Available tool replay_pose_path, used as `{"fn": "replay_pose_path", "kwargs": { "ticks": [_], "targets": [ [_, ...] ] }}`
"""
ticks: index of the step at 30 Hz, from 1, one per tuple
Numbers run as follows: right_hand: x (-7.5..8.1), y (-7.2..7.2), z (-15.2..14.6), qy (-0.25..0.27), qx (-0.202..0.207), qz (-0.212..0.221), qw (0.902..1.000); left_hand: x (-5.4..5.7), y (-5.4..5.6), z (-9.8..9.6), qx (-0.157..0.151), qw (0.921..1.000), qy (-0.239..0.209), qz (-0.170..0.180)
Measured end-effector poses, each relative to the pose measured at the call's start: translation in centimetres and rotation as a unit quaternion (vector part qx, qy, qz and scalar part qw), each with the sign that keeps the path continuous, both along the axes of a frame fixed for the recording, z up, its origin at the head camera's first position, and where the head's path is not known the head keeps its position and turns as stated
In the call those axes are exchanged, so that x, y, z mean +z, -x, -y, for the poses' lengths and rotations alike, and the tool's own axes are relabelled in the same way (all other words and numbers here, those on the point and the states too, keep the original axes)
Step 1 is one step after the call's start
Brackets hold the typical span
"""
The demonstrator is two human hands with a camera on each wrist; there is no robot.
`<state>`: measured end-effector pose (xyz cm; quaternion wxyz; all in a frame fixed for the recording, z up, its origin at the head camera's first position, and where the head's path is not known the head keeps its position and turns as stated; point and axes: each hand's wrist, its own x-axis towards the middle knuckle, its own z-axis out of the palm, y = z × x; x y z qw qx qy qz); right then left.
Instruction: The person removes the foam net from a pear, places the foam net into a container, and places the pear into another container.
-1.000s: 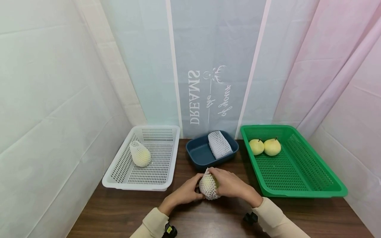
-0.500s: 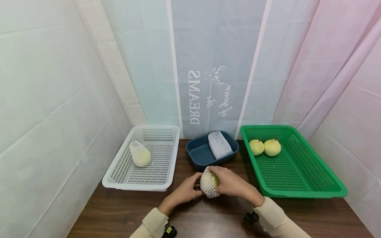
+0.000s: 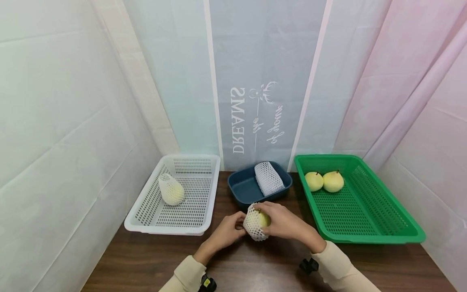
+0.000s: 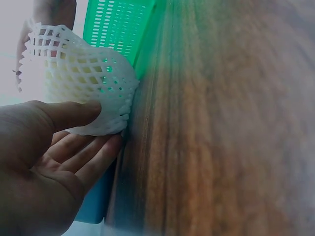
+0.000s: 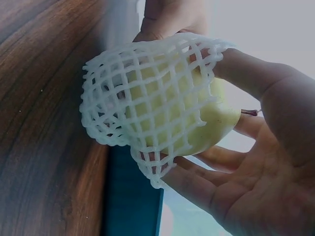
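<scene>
A yellow pear [image 3: 263, 220] [image 5: 216, 123] half covered by a white foam net sleeve [image 3: 251, 224] [image 5: 147, 118] [image 4: 83, 83] is held above the dark wooden table [image 3: 255, 267]. My right hand [image 3: 282, 222] [image 5: 256, 162] grips the pear with curled fingers. My left hand [image 3: 228, 230] [image 4: 59, 142] holds the net sleeve, thumb on top and fingers under it. The pear's stem end pokes out of the sleeve on the right.
A white basket [image 3: 146, 215] at left holds one netted pear [image 3: 170, 190]. A blue tub [image 3: 242, 190] behind the hands holds a spare foam net [image 3: 268, 178]. A green basket [image 3: 365, 215] at right holds two bare pears [image 3: 324, 181]. Curtains close in the back and sides.
Both hands and the pear have lifted slightly and shifted toward the blue tub. The net sleeve has been drawn to the left, leaving more of the pear bare on the right.
</scene>
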<state>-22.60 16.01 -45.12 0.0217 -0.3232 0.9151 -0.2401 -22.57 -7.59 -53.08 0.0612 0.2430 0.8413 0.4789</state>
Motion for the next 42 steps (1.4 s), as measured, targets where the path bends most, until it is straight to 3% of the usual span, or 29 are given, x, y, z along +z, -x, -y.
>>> {"fn": "replay_pose_path", "kwargs": {
  "ticks": [16,42],
  "targets": [
    [0.8,0.3,-0.7,0.029,-0.004,-0.004,0.9996,-0.1,0.2,0.0,0.036,0.9974,0.018,-0.059],
    [2.4,0.7,-1.7,0.033,-0.009,0.0,0.9994,0.0,0.3,-0.1,0.051,0.9977,0.007,-0.044]
  ]
}}
